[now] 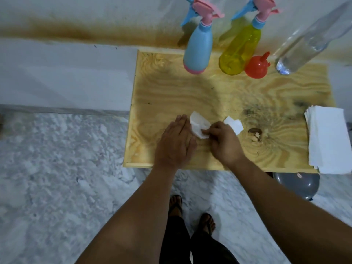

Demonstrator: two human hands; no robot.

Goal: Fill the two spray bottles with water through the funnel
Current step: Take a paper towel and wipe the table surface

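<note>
The two spray bottles stood at the far edge of the counter (171, 88), side by side: a blue spray bottle (199, 46) of opaque plastic with a pink base, and a yellow spray bottle (240, 48) of clear tinted plastic, both with pink-and-blue trigger heads screwed on. Just beside the yellow one sat the orange funnel (256, 67), mouth down and spout up, and right of it a tall clear water bottle (306, 40) that looked nearly empty.

Nearer, the left hand (176, 141) lay flat on the wood, fingers straight, its grip released, touching the edge of a crumpled white tissue (199, 124). The right hand (223, 141) had its grip clenched on that tissue, pinching its corner. A second folded tissue (234, 124) lay just beyond the right knuckles, and a stack of napkins (327, 140) rested at the counter's right edge.

Judging from the capped bottles, filling looked done and this was wiping up. The risk was a damp film left on the pale, grain-swirled plywood, which is absorbent and already dark-stained in patches; thin tissue could shred there. A wide sweep could also knock the light, tall bottles standing close together.
</note>
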